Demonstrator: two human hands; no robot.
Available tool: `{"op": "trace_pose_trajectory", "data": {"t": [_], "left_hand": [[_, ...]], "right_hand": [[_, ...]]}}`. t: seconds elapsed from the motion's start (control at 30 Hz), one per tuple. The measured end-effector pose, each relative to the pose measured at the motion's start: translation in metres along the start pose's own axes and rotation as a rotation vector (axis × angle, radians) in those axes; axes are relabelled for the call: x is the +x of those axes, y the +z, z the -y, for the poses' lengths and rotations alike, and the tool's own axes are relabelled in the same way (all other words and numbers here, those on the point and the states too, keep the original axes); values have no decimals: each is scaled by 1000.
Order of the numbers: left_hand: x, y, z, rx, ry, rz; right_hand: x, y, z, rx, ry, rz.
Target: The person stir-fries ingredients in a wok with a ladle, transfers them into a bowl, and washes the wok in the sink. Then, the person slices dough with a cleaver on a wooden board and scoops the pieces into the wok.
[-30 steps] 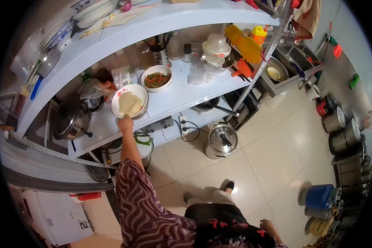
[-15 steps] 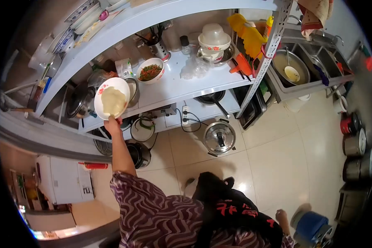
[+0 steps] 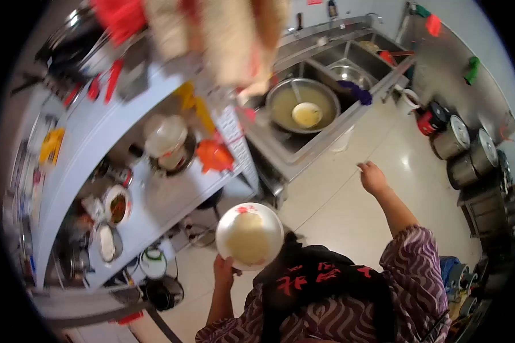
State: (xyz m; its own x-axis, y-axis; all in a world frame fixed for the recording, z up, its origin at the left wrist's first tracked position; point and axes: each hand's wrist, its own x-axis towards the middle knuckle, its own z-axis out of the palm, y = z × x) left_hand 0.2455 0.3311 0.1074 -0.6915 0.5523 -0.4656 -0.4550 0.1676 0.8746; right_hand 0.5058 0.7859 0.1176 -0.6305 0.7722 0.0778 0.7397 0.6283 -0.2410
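My left hand (image 3: pixel 225 270) is closed on the lower-left rim of a white bowl (image 3: pixel 276 233) with red flowers, held in front of my body. Inside it lies a pale yellow, dough-like mass (image 3: pixel 248 239). My right hand (image 3: pixel 373 178) hangs in the air above the floor to the right, holding nothing, its fingers loosely bent and apart. Ahead of it, in the steel sink (image 3: pixel 292 163), is a large metal basin (image 3: pixel 332 91) of cloudy water with a ladle (image 3: pixel 307 114) in it.
On the left shelf (image 3: pixel 171 194) stand a bowl of chopped food (image 3: pixel 118 208), a metal bowl with white contents (image 3: pixel 106 243) and an orange item (image 3: pixel 214 155). A blurred cloth (image 3: pixel 223 40) hangs overhead. Lidded pots (image 3: pixel 449 137) line the right wall.
The view has turned right toward the sink. My left hand has brought the bowl from above the shelf's left end to in front of my body. My right hand has risen forward.
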Motion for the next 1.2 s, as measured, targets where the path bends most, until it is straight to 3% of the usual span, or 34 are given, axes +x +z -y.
{"op": "trace_pose_trajectory", "data": {"t": [0.1,0.17,0.27,0.33,0.57,0.63,0.67,0.77,1.0,1.2], "left_hand": [[49,79,-14,45,-31,200],[80,118,-15,60,120,186],[127,162,-17,63,145,218],[162,203,-23,101,237,159],[275,327,-30,60,197,-71],[283,368,-74,12,111,-100],[282,393,-109,-38,24,-124],[316,430,-121,-83,21,-242],[375,490,-147,-154,23,-298],[415,520,-151,-211,53,-366]], "right_hand": [[69,-35,-8,93,1,-77],[94,-41,-11,166,10,-87],[148,-20,-25,239,-50,-107],[205,-7,-34,301,-129,-112],[464,9,-32,271,-646,-100],[528,13,-20,303,-773,-164],[559,3,-10,259,-806,-105],[627,-4,19,39,-903,155],[706,85,66,509,-1073,319],[718,81,82,492,-1252,484]]}}
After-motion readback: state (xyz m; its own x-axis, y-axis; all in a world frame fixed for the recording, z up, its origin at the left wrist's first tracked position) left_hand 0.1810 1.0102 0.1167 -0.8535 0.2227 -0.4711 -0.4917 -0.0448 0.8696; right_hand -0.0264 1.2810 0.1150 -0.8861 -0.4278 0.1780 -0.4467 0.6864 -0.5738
